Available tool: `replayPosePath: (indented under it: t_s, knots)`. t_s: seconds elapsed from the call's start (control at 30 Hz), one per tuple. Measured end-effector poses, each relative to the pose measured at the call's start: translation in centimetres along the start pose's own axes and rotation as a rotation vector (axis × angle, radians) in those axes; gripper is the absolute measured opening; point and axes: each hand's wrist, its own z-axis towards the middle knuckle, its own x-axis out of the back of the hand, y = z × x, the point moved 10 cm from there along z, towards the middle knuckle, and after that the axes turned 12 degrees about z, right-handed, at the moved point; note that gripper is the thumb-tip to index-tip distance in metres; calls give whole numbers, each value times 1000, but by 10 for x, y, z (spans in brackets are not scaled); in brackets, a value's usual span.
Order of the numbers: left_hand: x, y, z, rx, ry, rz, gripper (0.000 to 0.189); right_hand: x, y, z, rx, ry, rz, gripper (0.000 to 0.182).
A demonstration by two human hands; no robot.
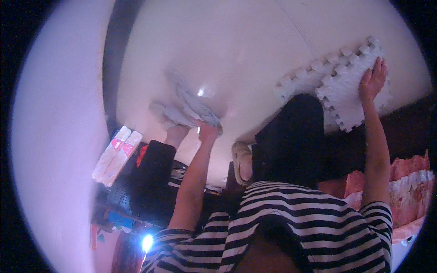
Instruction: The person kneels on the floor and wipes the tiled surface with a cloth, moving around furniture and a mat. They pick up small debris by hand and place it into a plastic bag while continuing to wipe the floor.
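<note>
My left hand (pixel 208 131) grips one end of a crumpled pale grey cloth (pixel 193 102), which spreads over the glossy light floor (pixel 239 61). Close to that hand is my bare left ankle (pixel 175 134); part of the foot is hidden by the cloth. My right hand (pixel 374 80) lies flat, fingers stretched out, on white interlocking foam mat tiles (pixel 344 92). The tiles overlap each other on the floor. One dark-trousered knee (pixel 304 112) is bent over the near edge of the tiles.
A beige slipper (pixel 239 163) is on a foot between my legs. To the left stand two plastic-wrapped white packs (pixel 117 155) with pink labels, and a dark baseboard (pixel 112 68) runs along the white wall (pixel 61 102). A red patterned bedcover (pixel 409 194) hangs at the right. A bright lamp (pixel 147 242) shines lower left.
</note>
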Motion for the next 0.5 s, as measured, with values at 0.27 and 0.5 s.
replayPosePath:
  t_s: [0.27, 0.5]
  knots:
    - [-41, 81, -32, -22, -15, -1005, 75, -14, -9, 7, -24, -14, 77, 55]
    - [129, 224, -103, -151, 352, -610, 108, -9, -5, 13, -40, 12, 121, 57]
